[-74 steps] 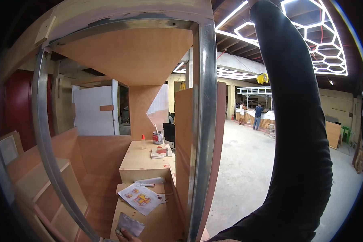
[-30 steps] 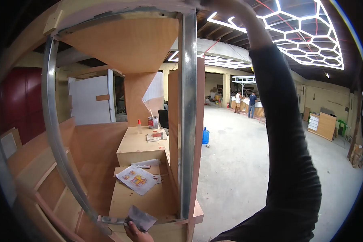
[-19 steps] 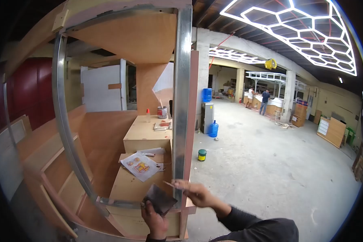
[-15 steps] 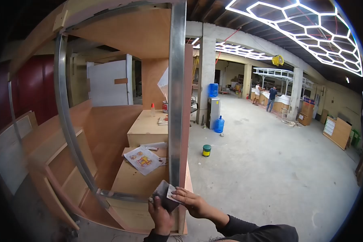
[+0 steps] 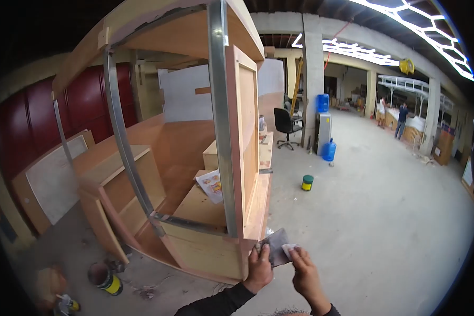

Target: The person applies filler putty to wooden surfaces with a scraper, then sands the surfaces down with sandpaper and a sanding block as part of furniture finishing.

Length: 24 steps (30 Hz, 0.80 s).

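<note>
My left hand point(image 5: 259, 269) grips a dark grey flat plate point(image 5: 277, 243) by its near edge, thumb on top. My right hand point(image 5: 306, 273) pinches a small pale flat piece point(image 5: 287, 250) that overlaps the plate's right side. Both hands are close together just off the lower right corner of a wooden booth point(image 5: 205, 258). Beside them rises the booth's metal post point(image 5: 222, 131), with a wood-framed panel point(image 5: 246, 142) to its right. Inside, a printed sheet point(image 5: 210, 185) rests on a wooden step.
A green and yellow tin point(image 5: 307, 183) stands on the concrete floor point(image 5: 363, 226). Farther back are an office chair point(image 5: 288, 126), a blue water bottle point(image 5: 329, 150) and two people at a counter. An open tin point(image 5: 106, 279) is at the lower left.
My view has swung left and shifted around the booth's corner. My hands, still holding the plate and pale piece, now show clear of the post, and the right hand has turned more upright.
</note>
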Each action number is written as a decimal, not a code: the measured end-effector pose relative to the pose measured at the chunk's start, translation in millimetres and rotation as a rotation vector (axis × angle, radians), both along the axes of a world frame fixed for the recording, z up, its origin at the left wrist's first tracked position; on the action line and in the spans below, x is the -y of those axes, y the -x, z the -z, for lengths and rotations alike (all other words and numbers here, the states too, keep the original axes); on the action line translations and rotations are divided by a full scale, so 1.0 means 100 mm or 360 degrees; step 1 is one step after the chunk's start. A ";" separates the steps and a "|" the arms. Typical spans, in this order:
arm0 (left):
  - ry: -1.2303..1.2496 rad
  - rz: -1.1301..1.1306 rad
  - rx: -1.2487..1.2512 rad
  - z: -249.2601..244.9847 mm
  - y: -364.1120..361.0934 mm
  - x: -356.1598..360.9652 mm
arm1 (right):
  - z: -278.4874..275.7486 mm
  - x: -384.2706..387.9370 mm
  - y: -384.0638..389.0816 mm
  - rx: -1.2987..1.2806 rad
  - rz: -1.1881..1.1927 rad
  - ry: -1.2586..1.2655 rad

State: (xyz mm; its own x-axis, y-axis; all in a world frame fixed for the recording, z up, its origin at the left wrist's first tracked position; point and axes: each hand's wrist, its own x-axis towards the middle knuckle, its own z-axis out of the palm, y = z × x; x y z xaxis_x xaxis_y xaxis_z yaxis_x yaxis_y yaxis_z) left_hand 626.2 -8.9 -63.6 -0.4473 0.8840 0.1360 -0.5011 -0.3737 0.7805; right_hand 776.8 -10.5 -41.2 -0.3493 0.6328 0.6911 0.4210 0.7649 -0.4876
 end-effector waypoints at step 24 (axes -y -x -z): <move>-0.0315 -0.0092 -0.0350 -0.25 -0.76 -1.45 | -0.17 -1.16 -0.80 -0.1577 -0.0225 0.1516</move>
State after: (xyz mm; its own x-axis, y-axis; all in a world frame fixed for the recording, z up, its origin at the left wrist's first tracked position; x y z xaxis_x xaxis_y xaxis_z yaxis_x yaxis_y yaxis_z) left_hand 702.3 135.9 -38.6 -0.4369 0.8046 0.4022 -0.3016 -0.5523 0.7772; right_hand 856.4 105.7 -24.5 -0.0709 0.9974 0.0108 -0.4578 -0.0229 -0.8887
